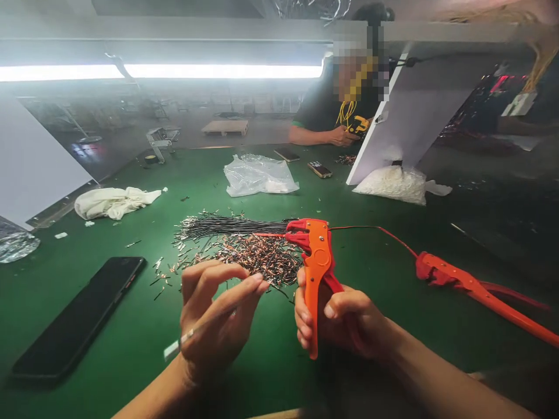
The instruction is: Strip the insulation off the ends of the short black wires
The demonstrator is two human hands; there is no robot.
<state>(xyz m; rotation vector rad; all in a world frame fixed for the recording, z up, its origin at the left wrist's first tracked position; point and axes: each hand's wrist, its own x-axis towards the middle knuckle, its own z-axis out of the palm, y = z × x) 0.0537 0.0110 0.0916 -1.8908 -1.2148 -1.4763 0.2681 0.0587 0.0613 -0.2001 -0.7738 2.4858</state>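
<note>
My right hand (345,320) is wrapped round the handles of an orange-and-red wire stripper (321,256), held upright with its jaws to the left. A pinch between the thumb and fingertips of my left hand (222,314) holds a thin wire (209,317) with a pale end piece (172,350) at the lower left. The wire's other end sticks out past the fingertips, below the stripper's jaws and apart from them. Behind both hands lie a heap of cut wire scraps (262,256) and a bundle of black wires (236,226), partly hidden by the stripper.
A second orange wire stripper (471,285) lies at right. At left are a black phone (82,317) and a white cloth (116,202). Clear plastic bag (259,174) and bag of white pieces (393,183) lie farther back. Across the green table (375,250) sits a person (318,110).
</note>
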